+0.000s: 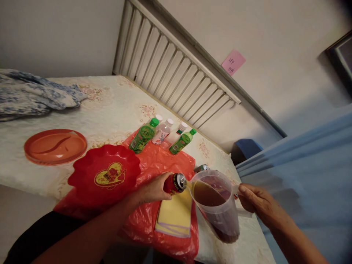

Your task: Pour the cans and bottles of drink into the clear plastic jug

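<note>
My left hand (157,187) is closed around a red drink can (176,184), its opened silver top turned toward the pitcher. On the other side, my right hand (257,202) grips the handle of a clear plastic pitcher (220,220) that holds brown liquid. The pitcher leans toward the can, and its spout (189,185) meets the can's top in this view. Whether liquid runs between them I cannot tell. Below the can, a folded yellow cloth (176,214) lies on a red plastic bag (143,216).
A red scalloped tray (82,172) and an orange oval lid (55,146) are at the left. Several bottles, among them a green one (144,135), stand behind the bag. Another can (202,168) is partly hidden by the pitcher. A radiator (176,69) borders the table's back edge.
</note>
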Demonstrator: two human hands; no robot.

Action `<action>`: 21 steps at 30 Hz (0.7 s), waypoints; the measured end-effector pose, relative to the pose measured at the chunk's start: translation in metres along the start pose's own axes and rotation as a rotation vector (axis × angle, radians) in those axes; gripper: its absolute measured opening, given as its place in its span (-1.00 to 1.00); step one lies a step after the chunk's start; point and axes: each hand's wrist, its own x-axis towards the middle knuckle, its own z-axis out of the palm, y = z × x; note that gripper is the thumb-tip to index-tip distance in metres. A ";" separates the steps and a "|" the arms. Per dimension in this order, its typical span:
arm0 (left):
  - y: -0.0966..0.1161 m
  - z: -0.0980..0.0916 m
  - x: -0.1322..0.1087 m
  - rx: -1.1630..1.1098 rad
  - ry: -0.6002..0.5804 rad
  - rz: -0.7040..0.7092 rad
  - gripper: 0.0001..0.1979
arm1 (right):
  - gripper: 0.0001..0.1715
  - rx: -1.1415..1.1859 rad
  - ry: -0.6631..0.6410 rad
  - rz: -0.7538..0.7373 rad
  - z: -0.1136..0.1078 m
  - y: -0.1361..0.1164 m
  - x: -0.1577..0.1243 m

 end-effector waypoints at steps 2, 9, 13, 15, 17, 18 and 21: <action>-0.001 0.000 0.000 -0.002 0.002 0.002 -0.27 | -0.28 -0.004 -0.002 -0.007 0.000 0.000 0.000; -0.003 0.000 0.001 0.016 -0.001 0.007 -0.27 | -0.29 0.009 -0.014 -0.014 -0.001 0.002 -0.001; -0.005 0.000 0.001 0.031 0.006 0.007 -0.25 | -0.29 0.004 -0.007 -0.010 0.000 0.000 -0.001; -0.004 0.000 0.001 0.033 0.005 0.005 -0.24 | -0.28 0.000 0.000 -0.011 0.000 -0.002 0.000; -0.004 0.000 0.001 0.025 0.003 0.004 -0.24 | -0.27 -0.002 0.003 -0.009 0.001 -0.004 0.000; -0.004 0.000 0.001 0.018 0.000 0.004 -0.24 | -0.27 -0.002 0.003 -0.005 0.001 -0.005 0.000; -0.004 0.000 0.001 0.005 -0.008 0.002 -0.23 | -0.27 -0.002 0.006 0.000 0.002 -0.008 -0.001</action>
